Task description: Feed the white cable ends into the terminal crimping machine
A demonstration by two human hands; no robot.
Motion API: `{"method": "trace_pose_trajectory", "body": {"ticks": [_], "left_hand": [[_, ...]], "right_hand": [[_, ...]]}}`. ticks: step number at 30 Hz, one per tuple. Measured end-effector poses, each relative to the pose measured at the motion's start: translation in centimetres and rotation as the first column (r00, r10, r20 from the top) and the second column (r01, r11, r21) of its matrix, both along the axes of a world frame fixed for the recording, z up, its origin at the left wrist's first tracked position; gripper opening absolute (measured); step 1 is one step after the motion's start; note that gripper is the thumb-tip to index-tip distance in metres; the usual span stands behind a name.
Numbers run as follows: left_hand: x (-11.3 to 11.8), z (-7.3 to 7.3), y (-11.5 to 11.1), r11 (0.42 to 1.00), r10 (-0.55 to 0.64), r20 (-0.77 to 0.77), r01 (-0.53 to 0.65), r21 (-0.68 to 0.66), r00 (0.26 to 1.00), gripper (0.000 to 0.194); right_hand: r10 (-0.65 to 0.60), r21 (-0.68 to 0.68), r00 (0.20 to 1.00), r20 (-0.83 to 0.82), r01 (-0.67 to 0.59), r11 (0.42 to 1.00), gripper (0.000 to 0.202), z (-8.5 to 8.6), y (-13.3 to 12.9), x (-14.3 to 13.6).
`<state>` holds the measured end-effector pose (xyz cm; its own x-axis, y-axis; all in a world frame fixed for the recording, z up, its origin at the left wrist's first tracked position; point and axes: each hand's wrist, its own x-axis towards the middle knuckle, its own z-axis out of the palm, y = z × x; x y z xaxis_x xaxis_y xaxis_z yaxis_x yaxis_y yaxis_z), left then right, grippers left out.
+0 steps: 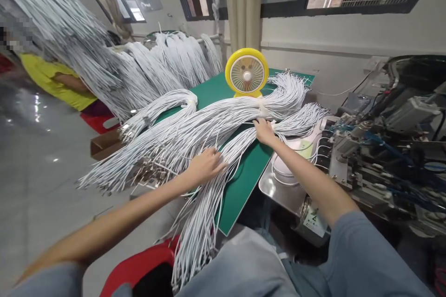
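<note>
A thick bundle of white cables (pixel 240 145) runs across the green tabletop (pixel 240 195) and hangs over its near edge towards my lap. My right hand (pixel 265 131) is closed round this bundle near its middle; some fingertips are hidden among the cables. Further down the same bundle rests my left hand (pixel 204 167), with its thumb stretched apart from the fingers, touching the cables. A larger tied cable bundle (pixel 209 123) lies just beyond both hands, with a pale tie (pixel 262 107) round it. A smaller looped cable bundle (pixel 174 100) lies behind on the left.
A yellow fan (pixel 247 73) stands at the back of the table. Machinery (pixel 351 148) with a metal plate (pixel 284 190) is close on my right. More cables (pixel 174 58) hang on a rack at left, near a person in a yellow shirt (pixel 52 79). A red chair (pixel 142 264) is below.
</note>
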<state>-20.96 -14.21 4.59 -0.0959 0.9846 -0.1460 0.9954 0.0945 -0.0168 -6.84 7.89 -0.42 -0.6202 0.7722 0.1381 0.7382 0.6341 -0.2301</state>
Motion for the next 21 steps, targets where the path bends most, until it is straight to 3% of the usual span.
{"method": "trace_pose_trajectory", "body": {"ticks": [4,7,10,15,18,21], "left_hand": [[-0.1,1.3,3.9,0.978,-0.007,-0.010,0.009,0.208,1.000,0.049],[-0.5,0.6,6.8,0.972,0.040,0.041,-0.048,0.228,0.998,0.048],[-1.1,-0.5,8.4,0.973,0.011,0.055,-0.024,0.231,0.998,0.045],[-1.9,-1.1,8.8,0.990,-0.043,0.060,0.034,0.136,0.997,0.030],[-2.0,-0.5,8.0,0.998,-0.032,0.078,0.028,0.053,0.996,0.022],[-2.0,0.2,6.4,0.999,-0.034,0.145,0.039,-0.028,0.989,0.027]], "right_hand": [[0.068,-0.056,0.997,-0.036,-0.070,0.996,0.041,1.1,0.1,-2.6],[0.090,-0.065,0.995,-0.048,-0.093,0.994,0.041,1.3,-0.8,-3.0],[0.212,-0.050,0.976,-0.059,-0.215,0.975,0.042,1.1,-2.2,-2.3],[0.359,-0.051,0.932,-0.057,-0.362,0.931,0.044,0.8,-4.2,-2.3],[0.401,-0.059,0.916,-0.032,-0.402,0.914,0.042,0.6,-5.1,-3.3],[0.418,-0.067,0.908,-0.002,-0.417,0.906,0.046,0.6,-5.6,-3.9]]}}
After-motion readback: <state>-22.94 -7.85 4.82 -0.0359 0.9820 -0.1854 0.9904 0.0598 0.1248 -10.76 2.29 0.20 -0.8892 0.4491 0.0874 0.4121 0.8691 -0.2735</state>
